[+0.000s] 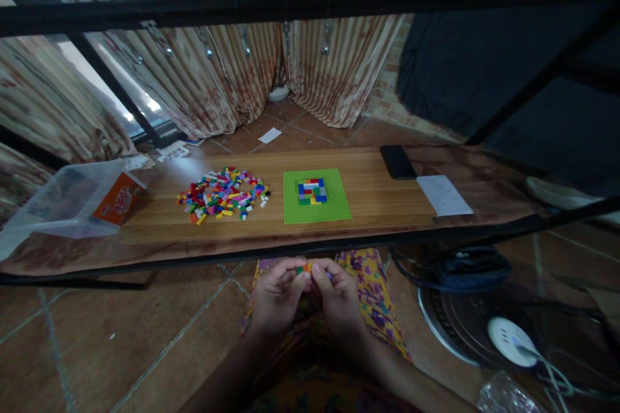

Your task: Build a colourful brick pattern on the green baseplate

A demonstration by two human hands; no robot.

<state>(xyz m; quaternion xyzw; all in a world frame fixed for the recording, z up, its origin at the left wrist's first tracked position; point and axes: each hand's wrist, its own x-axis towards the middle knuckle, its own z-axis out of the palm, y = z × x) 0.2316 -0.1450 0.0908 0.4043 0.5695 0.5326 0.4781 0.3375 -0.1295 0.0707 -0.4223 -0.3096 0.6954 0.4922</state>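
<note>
Small orange and green plastic bricks point(305, 267) sit pinched between left hand point(278, 297) and right hand point(339, 300), fingertips closed narrow on them, well this side of the green square plastic baseplate point(316, 195). Line them up squarely, press evenly, thumbs steady.

**Small brick piece pinched between both hands**

The small brick piece point(306, 267) is a tiny bit of toy brick. It shows orange on top, with a touch of green at its left end. It sits between the fingertips of the left hand point(278, 293) and the right hand point(339, 297), which close on it from either side and cover most of it. It is held clear of any surface, low in the view, on the near side of the table point(387, 206) edge. It may be more than one brick joined, but it is too small and too covered to count.
</note>
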